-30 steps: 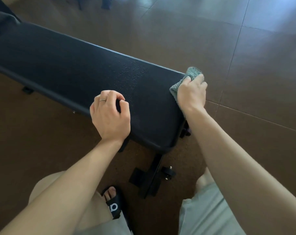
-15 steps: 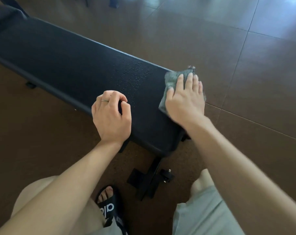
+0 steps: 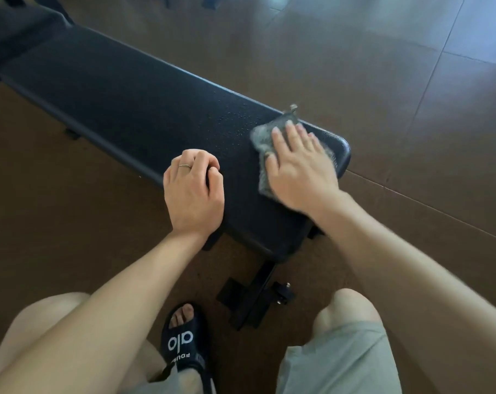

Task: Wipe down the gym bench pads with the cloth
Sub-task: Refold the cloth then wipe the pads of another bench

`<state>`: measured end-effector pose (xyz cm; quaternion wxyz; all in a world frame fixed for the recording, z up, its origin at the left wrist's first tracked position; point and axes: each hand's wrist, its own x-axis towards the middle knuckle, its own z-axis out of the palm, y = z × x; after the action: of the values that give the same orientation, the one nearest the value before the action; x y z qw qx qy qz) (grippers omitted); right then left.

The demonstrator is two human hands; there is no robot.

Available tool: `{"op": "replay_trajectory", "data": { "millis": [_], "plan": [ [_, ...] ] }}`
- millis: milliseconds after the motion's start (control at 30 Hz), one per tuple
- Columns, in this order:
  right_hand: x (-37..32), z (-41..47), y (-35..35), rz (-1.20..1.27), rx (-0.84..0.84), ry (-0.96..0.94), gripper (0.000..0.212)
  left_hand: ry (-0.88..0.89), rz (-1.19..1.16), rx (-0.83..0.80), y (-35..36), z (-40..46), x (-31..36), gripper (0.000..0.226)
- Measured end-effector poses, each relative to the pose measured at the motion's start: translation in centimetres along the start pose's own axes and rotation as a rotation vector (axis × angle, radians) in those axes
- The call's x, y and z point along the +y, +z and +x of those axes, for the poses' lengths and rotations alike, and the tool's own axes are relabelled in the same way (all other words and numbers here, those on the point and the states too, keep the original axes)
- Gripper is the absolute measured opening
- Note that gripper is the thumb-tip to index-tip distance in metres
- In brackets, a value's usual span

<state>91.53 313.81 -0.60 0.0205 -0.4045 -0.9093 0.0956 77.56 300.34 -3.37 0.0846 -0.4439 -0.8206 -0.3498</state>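
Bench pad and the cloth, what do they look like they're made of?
Bench pad: probably black vinyl or faux leather over padding. It looks matte with a fine pebbled grain, and water droplets bead on it rather than soak in.
Cloth: grey with a fuzzy pile, likely microfibre or terry. It lies soft and flattened under the right hand.

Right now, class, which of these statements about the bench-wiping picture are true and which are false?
1. The right hand presses flat on the grey cloth. True.
2. The cloth lies at the middle of the bench pad. False: it lies near the pad's end.
3. The left hand grips the cloth too. False: its fingers are curled on nothing, at the pad's near edge.
4. Droplets dot the pad beside the cloth. True.
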Motion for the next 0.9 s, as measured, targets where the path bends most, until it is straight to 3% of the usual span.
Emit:
{"op": "replay_trajectory", "data": {
  "millis": [167,333,467,633,900],
  "plan": [
    [-0.2,0.8,0.0,0.020,-0.023,0.112,0.065,-0.003,0.022,0.001,0.1,0.1,0.0,0.020],
    [-4.4,-8.1,0.7,0.043,-0.051,-0.114,0.065,0.001,0.036,0.012,0.1,0.1,0.0,0.018],
    [-2.4,-4.4,0.5,0.033,-0.043,-0.113,0.065,-0.012,0.040,0.004,0.0,0.0,0.1,0.018],
    [-1.1,2.5,0.4,0.042,-0.038,0.063,0.065,-0.015,0.017,0.019,0.0,0.0,-0.1,0.020],
    [-2.1,2.4,0.2,0.015,-0.014,0.109,0.065,-0.005,-0.004,0.001,0.2,0.3,-0.4,0.017]
  ]
}}
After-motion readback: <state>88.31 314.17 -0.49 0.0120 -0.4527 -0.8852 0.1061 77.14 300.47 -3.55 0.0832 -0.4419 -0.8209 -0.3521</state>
